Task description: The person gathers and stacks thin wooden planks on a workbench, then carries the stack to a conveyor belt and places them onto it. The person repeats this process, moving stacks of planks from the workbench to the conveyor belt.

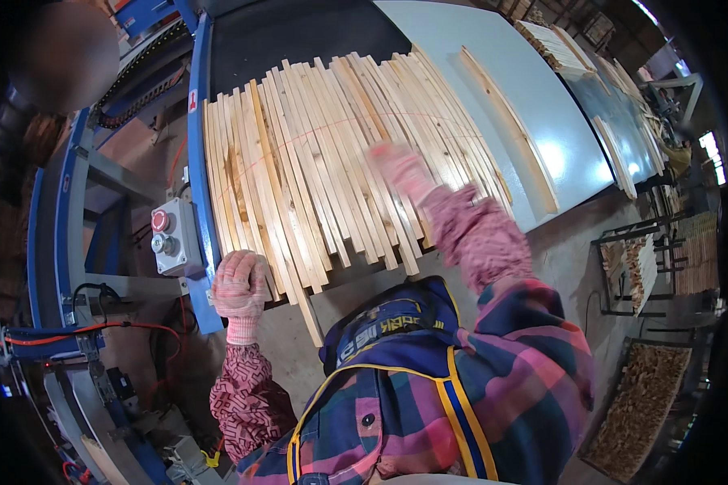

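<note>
Many long, narrow wooden strips (299, 162) lie side by side in front of me, their near ends uneven and some sticking out further. A thin red line of light crosses them. My left hand (239, 283), in a pinkish knit glove, is at the near ends of the leftmost strips, beside the blue frame edge. Its fingers curl against those ends, and the fingertips are partly hidden. Over the right half of the strips is my right hand (402, 168), gloved alike and smeared by motion. Whether it touches the wood I cannot tell.
Right of the strips, one separate wooden strip (514, 129) lies on a pale, shiny tabletop (574, 121). A control box (174, 234) with a red button hangs on the blue machine frame (198, 145) at left. Racks of stacked wood (647, 404) stand at the lower right.
</note>
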